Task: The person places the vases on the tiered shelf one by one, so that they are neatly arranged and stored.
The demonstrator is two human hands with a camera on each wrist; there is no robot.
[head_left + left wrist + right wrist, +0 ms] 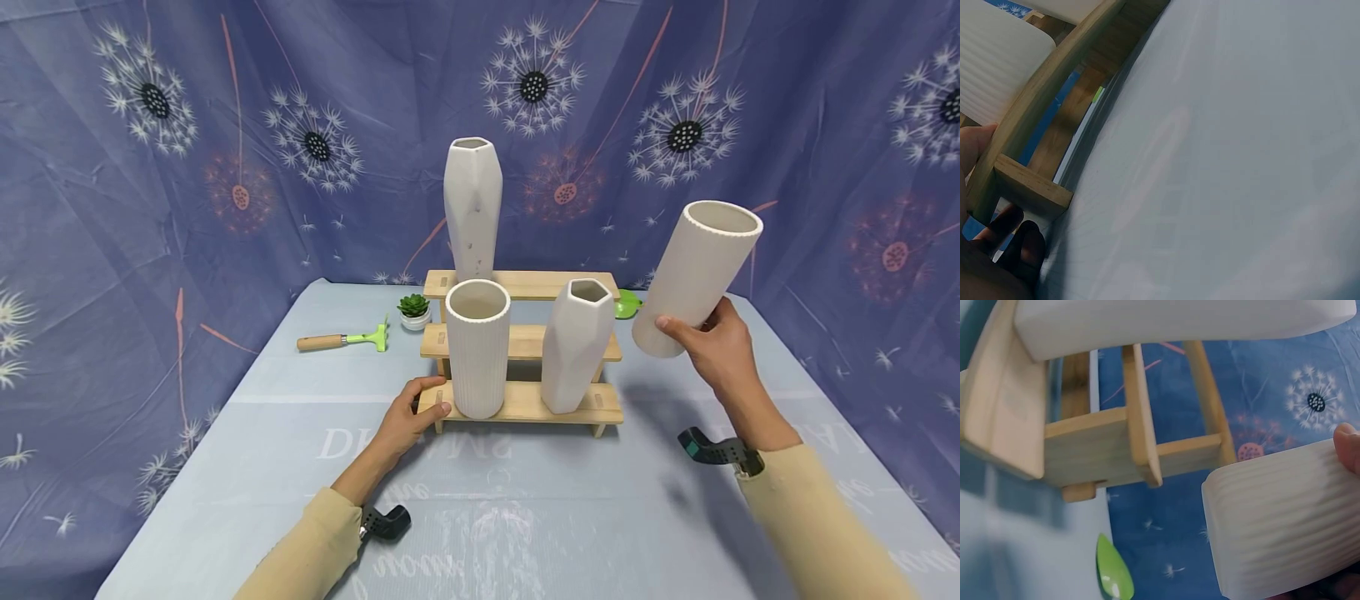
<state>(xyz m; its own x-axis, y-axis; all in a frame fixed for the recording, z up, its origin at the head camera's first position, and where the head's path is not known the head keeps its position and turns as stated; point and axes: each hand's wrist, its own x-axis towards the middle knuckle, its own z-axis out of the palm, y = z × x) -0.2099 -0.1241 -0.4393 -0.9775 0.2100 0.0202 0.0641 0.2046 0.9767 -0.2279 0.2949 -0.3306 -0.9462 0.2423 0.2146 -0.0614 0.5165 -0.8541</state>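
Note:
My right hand (720, 337) grips the lower part of a white ribbed cylindrical vase (697, 267), held up and tilted to the right of a three-tier wooden stand (517, 404). My left hand (411, 412) holds the left end of the lowest shelf, thumb above and fingers curled below, as the left wrist view shows. On that shelf stand another ribbed vase (478, 358) at the left and a faceted white vase (576, 346), leaning, at the right. A taller faceted vase (472, 208) is on the top shelf. The right wrist view shows the held vase's ribbed base (1272, 519) beside the stand.
Left of the stand lie a small green rake (345, 340) with a wooden handle and a potted succulent (414, 312). A green tool head (627, 305) shows behind the stand's right side. A dandelion-print cloth (375, 108) hangs behind the cloth-covered table (562, 517).

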